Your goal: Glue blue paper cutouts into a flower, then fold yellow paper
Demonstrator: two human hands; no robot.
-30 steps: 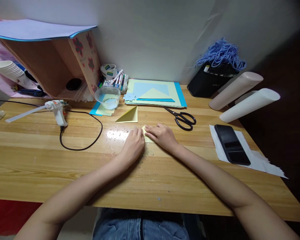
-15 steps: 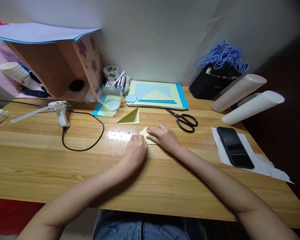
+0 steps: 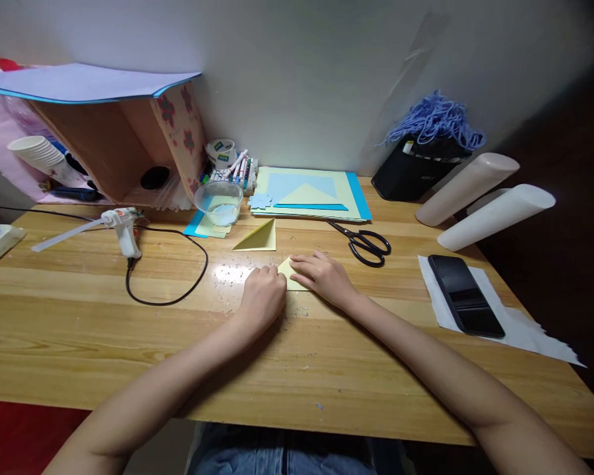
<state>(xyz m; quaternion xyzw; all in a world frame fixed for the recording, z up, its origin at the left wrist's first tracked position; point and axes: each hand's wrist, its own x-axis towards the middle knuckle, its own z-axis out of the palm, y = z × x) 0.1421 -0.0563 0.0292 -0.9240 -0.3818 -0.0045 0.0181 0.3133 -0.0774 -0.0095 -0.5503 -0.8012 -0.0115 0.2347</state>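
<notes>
The left hand (image 3: 263, 294) and right hand (image 3: 323, 276) partly hide the yellow paper (image 3: 286, 271).

2 hands (image 3: 263, 295), 2 folded papers (image 3: 263, 239), 1 glue gun (image 3: 125, 234), 1 ph. (image 3: 465, 295), 1 pr. scissors (image 3: 366, 246) (mkrs. (image 3: 237, 168) overlap, uncountable).

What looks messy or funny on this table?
Little scraps litter the table around the left hand. The white sheet under the black phone has a ragged edge, as if torn. Nothing looks spilled.
</notes>
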